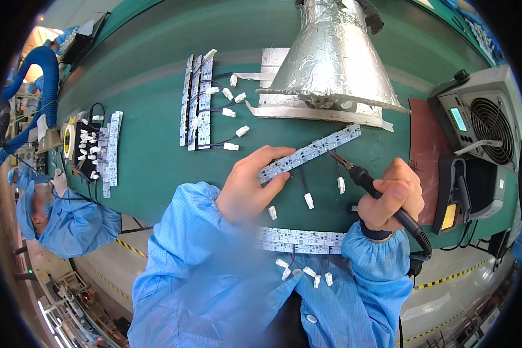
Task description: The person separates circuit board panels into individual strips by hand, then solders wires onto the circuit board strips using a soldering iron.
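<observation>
My left hand [246,184] pinches the left end of a narrow white LED circuit strip [325,146], which slants up to the right over the bench. A black-handled soldering iron [365,181] is gripped in my right hand [392,197], its metal tip close to the strip's lower edge; whether it touches I cannot tell. Wires with white plugs hang from the strip, one plug [309,200] below its middle and another plug [341,185] below the iron's tip. More LED strips [301,239] lie at the bench's near edge, their plugs hanging toward me.
Several wired strips [190,110] lie at the back left. A foil-covered hood [336,55] stands behind my hands. To the right are a grey machine with a fan [475,116] and a dark soldering-iron holder [467,185]. A co-worker in blue [69,214] works at the far left.
</observation>
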Tool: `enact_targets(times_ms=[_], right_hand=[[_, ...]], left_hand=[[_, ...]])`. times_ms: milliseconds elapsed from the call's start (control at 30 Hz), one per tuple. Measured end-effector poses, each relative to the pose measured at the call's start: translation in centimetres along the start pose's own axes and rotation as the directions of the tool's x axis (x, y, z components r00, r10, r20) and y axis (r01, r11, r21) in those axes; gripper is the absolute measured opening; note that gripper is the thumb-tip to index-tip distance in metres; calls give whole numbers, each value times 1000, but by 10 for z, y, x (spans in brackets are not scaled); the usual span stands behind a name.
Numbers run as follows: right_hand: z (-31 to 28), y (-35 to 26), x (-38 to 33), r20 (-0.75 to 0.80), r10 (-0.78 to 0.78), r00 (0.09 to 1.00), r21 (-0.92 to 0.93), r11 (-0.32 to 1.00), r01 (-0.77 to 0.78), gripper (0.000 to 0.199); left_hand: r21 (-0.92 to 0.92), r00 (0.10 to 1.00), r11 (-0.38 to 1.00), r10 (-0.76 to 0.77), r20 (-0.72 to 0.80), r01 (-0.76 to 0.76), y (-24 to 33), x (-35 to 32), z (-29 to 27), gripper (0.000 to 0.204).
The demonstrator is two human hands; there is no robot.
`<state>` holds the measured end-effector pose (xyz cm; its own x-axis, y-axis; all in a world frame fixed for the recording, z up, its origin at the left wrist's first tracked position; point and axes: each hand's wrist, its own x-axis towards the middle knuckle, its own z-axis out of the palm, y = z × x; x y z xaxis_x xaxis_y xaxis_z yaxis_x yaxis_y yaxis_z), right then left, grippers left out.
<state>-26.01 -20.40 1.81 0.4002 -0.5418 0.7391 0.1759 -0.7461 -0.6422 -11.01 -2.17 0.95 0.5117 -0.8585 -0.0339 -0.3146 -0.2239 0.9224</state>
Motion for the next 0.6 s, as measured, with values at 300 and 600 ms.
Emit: enact_targets(times_ms=[300,600], right_hand=[[2,1,1,-10,-10,1000,7,1000,10,42],[-10,11,5,-171,-50,984,31,998,56,43]], left_hand=[[-10,1000,1000,-3,0,3,1,1,0,36],[-14,1000,1000,-7,2,7,0,0,-4,37]])
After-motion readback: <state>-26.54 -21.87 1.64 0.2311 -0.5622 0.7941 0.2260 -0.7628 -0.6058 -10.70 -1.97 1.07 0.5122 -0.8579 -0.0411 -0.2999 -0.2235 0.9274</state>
